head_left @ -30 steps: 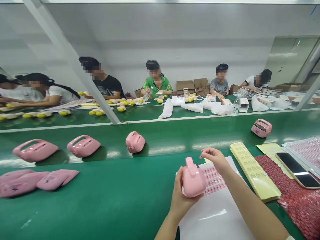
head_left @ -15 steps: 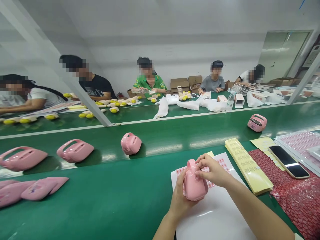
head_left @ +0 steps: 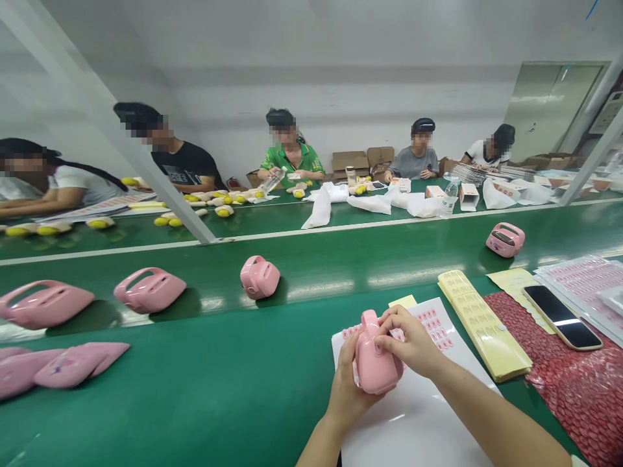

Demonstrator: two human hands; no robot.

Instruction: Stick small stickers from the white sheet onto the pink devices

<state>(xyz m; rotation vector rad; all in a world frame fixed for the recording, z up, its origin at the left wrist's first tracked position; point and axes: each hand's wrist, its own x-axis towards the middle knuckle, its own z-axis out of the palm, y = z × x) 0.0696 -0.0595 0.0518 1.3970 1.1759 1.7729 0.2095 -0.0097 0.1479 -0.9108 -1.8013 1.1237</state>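
Both hands on 1 pink casing (head_left: pixel 376 363) over the sticker sheet (head_left: pixel 428 415).
My left hand (head_left: pixel 346 384) cups the glossy, rounded shell from below, its handle loop up; my right hand (head_left: pixel 415 342) closes over the top, fingertips pressing, above the green worktop (head_left: pixel 219 389).

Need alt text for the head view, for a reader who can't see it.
The left hand and right hand hold a pink casing above a white sticker sheet on the green belt. More pink casings lie left.

Pink casing (head_left: pixel 377 363), green belt (head_left: pixel 195 389).
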